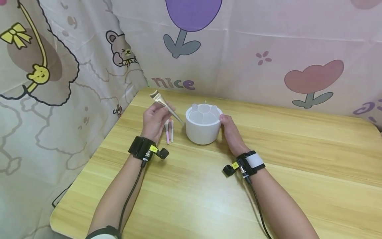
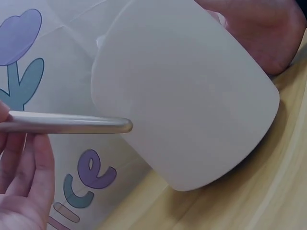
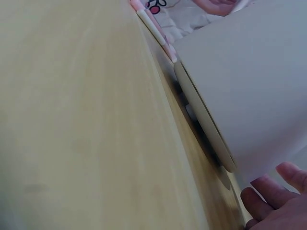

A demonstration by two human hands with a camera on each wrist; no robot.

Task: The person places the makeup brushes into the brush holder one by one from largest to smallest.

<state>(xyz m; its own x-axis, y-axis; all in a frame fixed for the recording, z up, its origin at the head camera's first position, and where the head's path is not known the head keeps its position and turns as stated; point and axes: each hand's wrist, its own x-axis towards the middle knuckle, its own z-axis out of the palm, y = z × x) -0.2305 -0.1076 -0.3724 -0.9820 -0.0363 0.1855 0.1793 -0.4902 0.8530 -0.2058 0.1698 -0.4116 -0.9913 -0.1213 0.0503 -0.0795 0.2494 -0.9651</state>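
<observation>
My left hand pinches a makeup brush with a gold ferrule and dark flat bristles. The brush tilts, bristles up to the left, and its handle tip points down at the side of a white round organizer. In the left wrist view the silvery handle overlaps the organizer's wall. Clear dividers with ear shapes part the organizer's inside. My right hand holds it from the right, thumb at the rim, other fingers mostly hidden in the head view.
Two short brushes with pink and white handles lie on the wooden table between the left hand and the organizer. A printed curtain hangs behind and along the left edge. Cables run from both wrist cameras along the forearms.
</observation>
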